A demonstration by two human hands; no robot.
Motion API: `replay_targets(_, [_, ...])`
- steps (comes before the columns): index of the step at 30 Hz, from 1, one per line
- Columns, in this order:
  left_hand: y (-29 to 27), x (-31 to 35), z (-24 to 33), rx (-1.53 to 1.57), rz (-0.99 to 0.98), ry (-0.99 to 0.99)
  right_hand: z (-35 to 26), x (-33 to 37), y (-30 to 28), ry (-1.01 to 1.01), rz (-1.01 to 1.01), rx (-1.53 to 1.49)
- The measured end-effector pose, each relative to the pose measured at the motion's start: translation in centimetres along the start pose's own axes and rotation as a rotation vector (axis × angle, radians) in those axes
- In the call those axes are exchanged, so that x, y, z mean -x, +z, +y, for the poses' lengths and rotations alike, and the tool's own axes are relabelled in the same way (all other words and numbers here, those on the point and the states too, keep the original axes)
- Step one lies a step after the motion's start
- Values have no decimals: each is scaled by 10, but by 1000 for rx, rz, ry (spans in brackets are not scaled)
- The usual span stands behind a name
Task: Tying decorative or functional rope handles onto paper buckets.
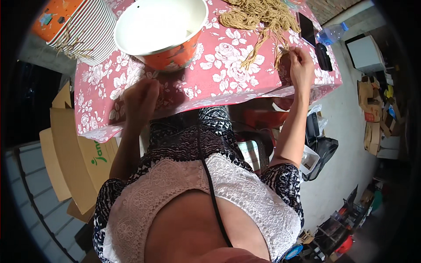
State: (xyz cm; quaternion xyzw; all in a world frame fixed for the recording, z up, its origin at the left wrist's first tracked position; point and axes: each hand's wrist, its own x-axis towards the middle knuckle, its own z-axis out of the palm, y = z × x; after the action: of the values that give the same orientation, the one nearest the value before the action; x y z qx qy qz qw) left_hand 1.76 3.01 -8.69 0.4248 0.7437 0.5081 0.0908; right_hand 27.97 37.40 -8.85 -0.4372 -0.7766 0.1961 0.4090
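Observation:
My left hand (pixel 142 98) is closed, its fingers curled, over the near left part of the table just below a white-lined orange paper bucket (pixel 175 55). What it holds, if anything, is hidden. On the right, my right hand (pixel 301 68) is pinched at the loose ends of tan string (pixel 263 19), which lies in a tangled heap at the far side. The bucket stands upright, and a small pale bit rests against its inner wall. A stack of similar nested buckets (pixel 90 33) leans at the far left, with short tan string pieces hanging over it.
A pink flowered cloth (pixel 228 65) covers the table. A phone (pixel 307 28), a black case (pixel 323 57) and a plastic bottle (pixel 332 34) lie along its right side. Cardboard (pixel 83 153) stands left of me; bags and a white tub (pixel 309 158) sit on the floor at right.

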Motion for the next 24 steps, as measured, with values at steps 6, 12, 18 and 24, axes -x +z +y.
replay_targets(6, [-1, -3, 5, 120, -16, -82, 1, -37, 27, -171, -149, 122])
replay_targets(12, [2, -3, 0, 213, -14, -60, -8, -48, 36, -208, -267, 248])
replay_targets(18, [1, -2, 6, 182, -45, -168, -9, -44, 27, -169, -265, 212])
replay_targets(24, [2, -3, -3, 139, -7, -63, -53, 4, -4, 306, -408, -620])
